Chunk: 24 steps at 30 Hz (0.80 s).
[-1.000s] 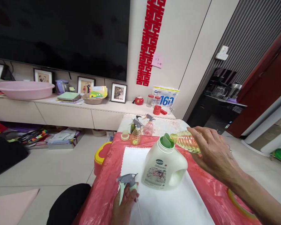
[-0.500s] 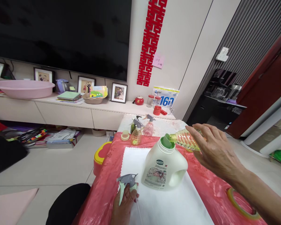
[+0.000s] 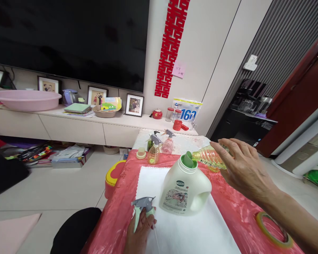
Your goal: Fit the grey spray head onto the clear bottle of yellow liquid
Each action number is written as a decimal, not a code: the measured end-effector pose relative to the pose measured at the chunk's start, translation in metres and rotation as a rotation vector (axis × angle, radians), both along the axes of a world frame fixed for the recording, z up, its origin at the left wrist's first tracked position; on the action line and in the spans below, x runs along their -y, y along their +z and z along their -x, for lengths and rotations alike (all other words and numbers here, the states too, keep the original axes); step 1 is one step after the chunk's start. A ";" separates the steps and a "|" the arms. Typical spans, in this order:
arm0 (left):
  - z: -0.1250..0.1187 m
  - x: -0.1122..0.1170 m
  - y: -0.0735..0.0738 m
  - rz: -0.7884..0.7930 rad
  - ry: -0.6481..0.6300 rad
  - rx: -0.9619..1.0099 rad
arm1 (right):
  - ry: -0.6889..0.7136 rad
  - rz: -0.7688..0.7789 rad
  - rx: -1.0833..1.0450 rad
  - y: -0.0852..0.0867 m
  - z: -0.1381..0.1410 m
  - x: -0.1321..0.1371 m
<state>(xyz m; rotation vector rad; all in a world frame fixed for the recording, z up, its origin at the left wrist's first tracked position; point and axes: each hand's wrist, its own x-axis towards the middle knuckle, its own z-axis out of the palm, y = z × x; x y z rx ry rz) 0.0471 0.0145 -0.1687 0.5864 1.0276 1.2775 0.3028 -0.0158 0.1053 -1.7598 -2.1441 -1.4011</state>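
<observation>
In my right hand point(image 3: 245, 173) is a clear ribbed bottle point(image 3: 209, 157) with yellow liquid, tipped nearly level. Its neck rests at the green pouring spout point(image 3: 188, 159) in the mouth of a pale green detergent jug point(image 3: 198, 187). The jug stands upright on a white cloth point(image 3: 196, 233). My left hand point(image 3: 141, 225) is closed round a grey and mint trigger sprayer head point(image 3: 144, 202), whose thin tube hangs down over the cloth. The palm side of my right hand is partly hidden.
Behind the jug stand a yellowish spray bottle point(image 3: 153, 155), a pink spray bottle point(image 3: 168, 144) and a pale cap point(image 3: 141, 152). A tape roll point(image 3: 259, 222) lies on the red table cover point(image 3: 235, 201) at right. A yellow and red stool point(image 3: 111, 178) sits left of the table.
Both hands keep their grips and nearly the same places. The bottle stays tipped at the jug's mouth; the view has shifted only slightly.
</observation>
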 end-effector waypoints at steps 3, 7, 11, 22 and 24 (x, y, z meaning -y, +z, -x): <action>-0.002 0.001 0.000 -0.006 0.009 0.016 | 0.014 -0.006 0.013 0.001 0.001 0.001; -0.002 0.000 0.001 -0.010 0.003 0.029 | 0.021 -0.016 0.029 0.003 0.002 0.000; 0.000 -0.001 0.001 -0.014 -0.001 0.044 | 0.015 -0.015 0.043 0.004 0.002 -0.001; 0.001 0.000 -0.001 -0.002 -0.014 0.003 | 0.034 -0.020 0.077 0.009 0.004 -0.002; 0.004 -0.001 0.000 0.007 -0.027 0.028 | 0.038 -0.023 0.087 0.010 0.004 -0.002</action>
